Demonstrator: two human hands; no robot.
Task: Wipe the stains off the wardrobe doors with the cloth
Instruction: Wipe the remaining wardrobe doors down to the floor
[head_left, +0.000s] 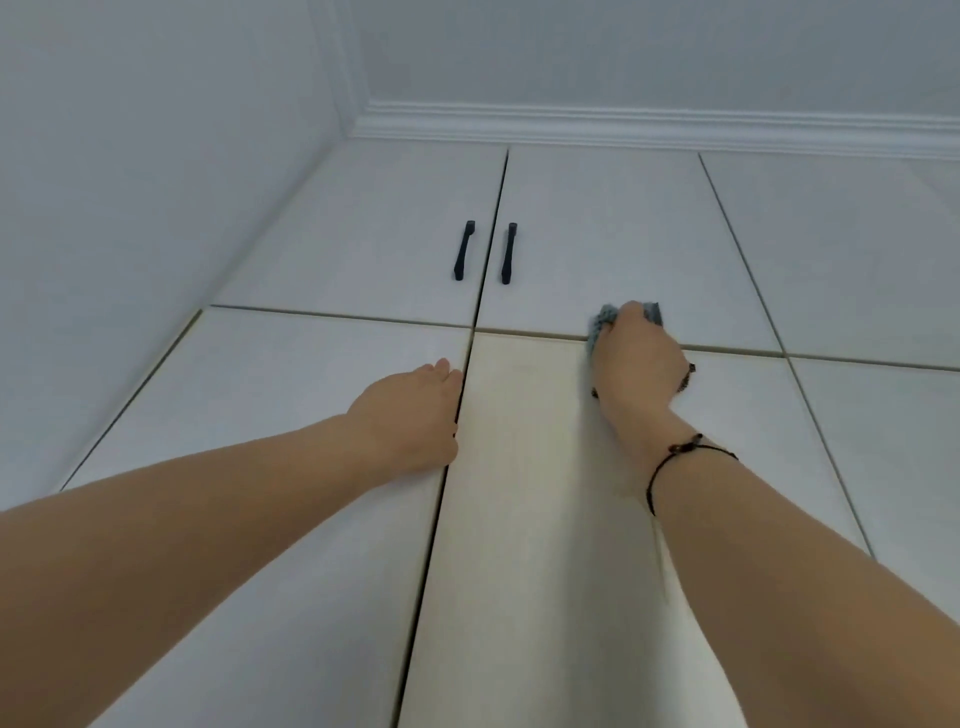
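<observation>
I look up at white wardrobe doors. My right hand (636, 364) grips a grey-blue cloth (602, 317) and presses it against the top of a tall lower door (519, 467), right at the seam with the upper cabinet door (597, 234). Most of the cloth is hidden under my fingers. My left hand (410, 415) lies flat on the neighbouring lower door (285, 389), fingers straight, its edge along the vertical gap between the two doors. I can make out no clear stain on the panels.
Two black bar handles (464, 250) (509, 253) sit on the upper doors, above and between my hands. White crown moulding (623, 127) runs along the ceiling. A plain wall (130, 208) closes the left side. More door panels (857, 260) continue to the right.
</observation>
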